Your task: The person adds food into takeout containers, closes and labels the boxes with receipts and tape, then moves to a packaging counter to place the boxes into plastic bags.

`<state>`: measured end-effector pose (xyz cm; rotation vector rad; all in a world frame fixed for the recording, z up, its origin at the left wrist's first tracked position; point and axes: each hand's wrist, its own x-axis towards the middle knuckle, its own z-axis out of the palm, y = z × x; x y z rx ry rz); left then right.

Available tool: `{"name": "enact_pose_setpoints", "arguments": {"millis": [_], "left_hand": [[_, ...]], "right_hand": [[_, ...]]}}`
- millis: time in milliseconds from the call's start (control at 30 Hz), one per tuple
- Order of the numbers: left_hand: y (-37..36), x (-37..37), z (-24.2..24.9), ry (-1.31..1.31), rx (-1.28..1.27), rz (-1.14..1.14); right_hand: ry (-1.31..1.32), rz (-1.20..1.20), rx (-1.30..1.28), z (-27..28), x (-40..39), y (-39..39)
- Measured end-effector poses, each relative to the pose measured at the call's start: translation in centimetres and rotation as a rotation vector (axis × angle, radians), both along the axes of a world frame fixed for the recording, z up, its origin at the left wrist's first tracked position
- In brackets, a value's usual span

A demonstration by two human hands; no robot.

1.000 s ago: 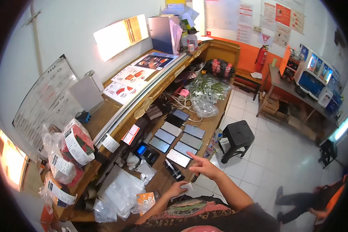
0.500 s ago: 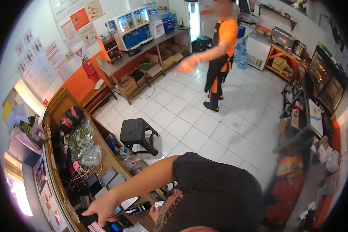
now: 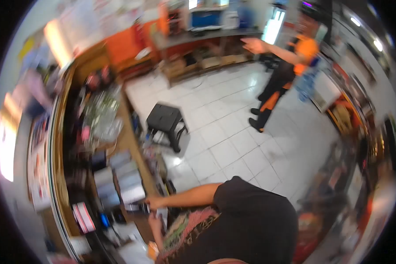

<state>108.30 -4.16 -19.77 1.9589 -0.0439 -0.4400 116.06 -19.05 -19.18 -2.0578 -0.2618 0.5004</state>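
My right hand [image 3: 154, 203] reaches across the wooden counter [image 3: 132, 132] on the left side of the head view. Its fingers are at a dark flat object with light streaks [image 3: 137, 207]; blur hides whether they grip it. Just below, close to my shirt, my left hand [image 3: 155, 221] is closed on a small white piece of paper [image 3: 163, 214]. Several pale and grey flat stacks [image 3: 130, 185] lie beyond the right hand. A red-and-white card or box [image 3: 83, 217] and a small blue object [image 3: 104, 220] sit farther toward the counter's outer edge.
Clear plastic bags with green contents [image 3: 102, 110] lie farther along the counter. A black stool [image 3: 165, 116] stands on the tiled floor beside it. A co-worker in an orange-and-black top [image 3: 304, 53] stands across the room, one arm stretched out. Shelving [image 3: 334, 185] lines the right side.
My right hand has drawn back from the counter's outer side to the dark object near my left hand. The view has swung and blurred. The co-worker's arm is still outstretched, now higher.
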Motion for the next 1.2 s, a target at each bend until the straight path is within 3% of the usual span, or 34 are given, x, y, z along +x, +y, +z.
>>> {"name": "enact_pose_setpoints", "arguments": {"millis": [33, 67, 100, 133, 167, 200, 233, 267, 367, 433, 467, 567, 600, 733, 767, 967, 1100, 1200], "left_hand": [[-0.3, -0.3, 0.0, -0.021, 0.059, -0.009], [-0.2, 0.5, -0.3, 0.069, 0.266, -0.091], [-0.3, -0.2, -1.6, 0.095, -0.149, 0.008], [-0.9, -0.3, 0.4, 0.121, -0.148, 0.047], [-0.5, -0.5, -2.3, 0.114, -0.210, 0.078], [-0.5, -0.3, -1.9, 0.152, -0.201, 0.079], [-0.9, -0.5, -0.8, 0.078, -0.217, 0.142], [-1.1, -0.5, -1.2, 0.178, -0.268, 0.228], [-1.0, 0.1, 0.8, 0.258, -0.222, 0.215], [-1.1, 0.2, 0.4, 0.341, -0.492, 0.209], [-1.0, 0.2, 0.0, 0.348, -0.495, 0.214], [-0.7, 0.3, -1.5, 0.389, -0.542, 0.240], [-0.8, 0.2, -1.0, 0.411, -0.540, 0.272], [-0.7, 0.4, -1.6, 0.374, -0.573, 0.275], [-0.9, 0.4, -0.1, 0.475, -0.701, 0.353], [-0.7, 0.4, -0.2, 0.525, -0.848, 0.358], [-0.9, 0.8, -0.2, 0.595, -1.045, 0.443], [-1.3, 0.9, 0.5, 0.651, -1.050, 0.533]], "right_hand": [[-0.082, -0.009, 0.046, -1.1, 0.1, 0.3], [0.008, 0.035, -0.005, -2.7, 0.8, 0.3], [-0.069, 0.088, -0.067, -5.2, 1.5, 0.8], [0.113, 0.002, 0.098, -3.3, 1.1, 0.7], [0.284, -0.105, 0.259, -0.8, 0.7, 0.3], [0.060, 0.092, 0.173, -3.0, 1.8, 0.2], [0.165, 0.003, 0.131, -3.2, 1.9, 1.0], [0.291, -0.034, 0.214, -3.6, 2.0, 1.2], [0.388, -0.031, 0.061, -3.3, 3.4, 2.4], [0.571, 0.004, 0.114, -1.8, 4.3, 1.9], [0.579, 0.006, 0.110, -1.5, 4.0, 1.8], [0.446, -0.156, 0.403, 0.5, 3.3, 1.4], [0.453, -0.162, 0.396, 1.1, 2.9, 0.9], [0.050, 0.031, -0.086, 4.9, -0.7, -3.7], [-0.067, 0.043, -0.181, 5.2, -2.3, -5.1], [0.084, 0.054, -0.165, 1.6, -5.6, -8.7], [0.292, -0.001, -0.187, 4.4, -4.6, -8.1], [0.170, -0.053, -0.094, 1.3, -5.5, -8.5]]}}
